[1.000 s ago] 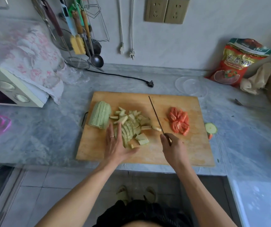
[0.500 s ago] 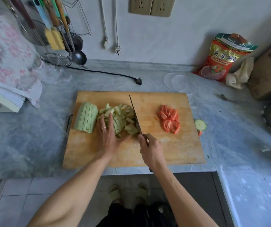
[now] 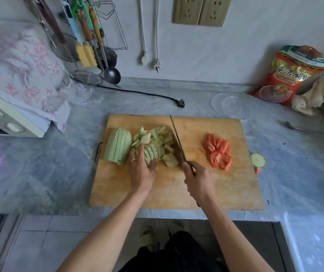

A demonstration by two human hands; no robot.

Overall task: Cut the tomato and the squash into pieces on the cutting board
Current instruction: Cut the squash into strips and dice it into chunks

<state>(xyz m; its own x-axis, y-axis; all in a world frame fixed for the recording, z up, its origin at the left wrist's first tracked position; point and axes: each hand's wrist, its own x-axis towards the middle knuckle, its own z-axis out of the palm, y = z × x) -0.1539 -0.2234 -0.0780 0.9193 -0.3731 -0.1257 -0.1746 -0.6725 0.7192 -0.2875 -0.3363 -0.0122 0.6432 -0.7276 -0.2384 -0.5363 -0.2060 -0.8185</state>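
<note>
The right hand (image 3: 197, 178) has its fingers curled round the handle of a knife (image 3: 177, 141), whose thin blade runs away from the person across the cutting board (image 3: 177, 193) and stands against the right edge of the squash pieces (image 3: 155, 147). The left hand (image 3: 141, 170) lies flat with its fingers extended over the near part of that heap, a ring on one finger, pressing the sliced strips down. Just left of the heap, touching the left hand's side, sits a larger block of sliced squash (image 3: 118, 146), its cuts showing as parallel lines. The tomato pieces (image 3: 219, 152) lie in a small red cluster on the right half of the board, well apart from the blade. Off the board's right edge, on the grey marble surface (image 3: 39, 173), rests a round squash end (image 3: 258, 160). Farther back lie a black plug and cord (image 3: 180, 103), a clear lid (image 3: 231, 106) and a red bag (image 3: 288, 75) against the wall.
</note>
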